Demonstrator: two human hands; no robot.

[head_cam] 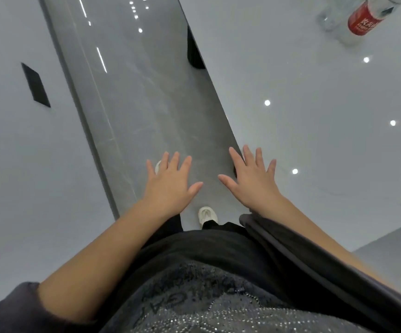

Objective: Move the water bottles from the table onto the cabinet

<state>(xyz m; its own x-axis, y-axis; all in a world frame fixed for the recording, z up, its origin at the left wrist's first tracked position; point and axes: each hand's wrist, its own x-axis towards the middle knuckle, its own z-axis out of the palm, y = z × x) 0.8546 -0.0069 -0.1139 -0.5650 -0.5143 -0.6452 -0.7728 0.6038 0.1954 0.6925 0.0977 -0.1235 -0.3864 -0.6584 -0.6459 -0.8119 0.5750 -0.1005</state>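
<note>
A clear water bottle with a red label stands at the far top right on a glossy white surface. A second clear bottle stands just left of it, partly cut off by the frame edge. My left hand hovers flat over the grey floor with fingers spread, holding nothing. My right hand is also spread and empty, over the near edge of the white surface. Both hands are far from the bottles.
A grey tiled floor strip runs between a white panel on the left and the white surface on the right. A black rectangle sits on the left panel. My white shoes show below my hands.
</note>
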